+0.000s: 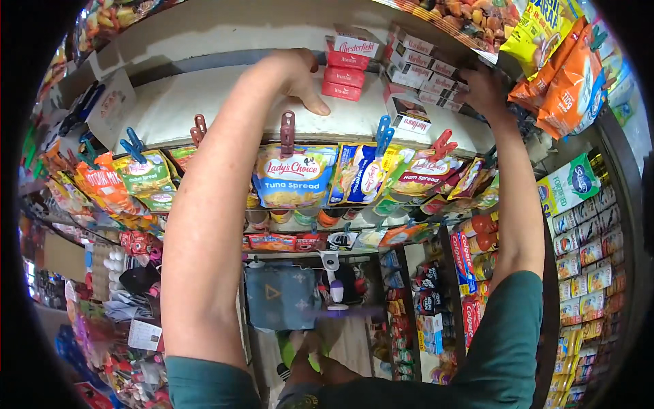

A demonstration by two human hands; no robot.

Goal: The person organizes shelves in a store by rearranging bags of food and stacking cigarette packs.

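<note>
Both my arms reach up over a white shelf. My left hand is over the shelf, fingers apart, its thumb pointing down, just left of a stack of red Winston cigarette packs topped by a white Chesterfield pack. My right hand touches the right end of several stacked Marlboro cigarette packs; its fingertips are partly in shadow, so its grip is unclear. A darker Marlboro pack lies at the front of that stack. Between my hands, the two groups of packs stand apart.
Clothespins hold Lady's Choice spread pouches along the shelf's front edge. Orange powder packets hang at the upper right. Canned goods fill a rack at the right. A white box stands at the shelf's left end. A purple-and-white fan is below.
</note>
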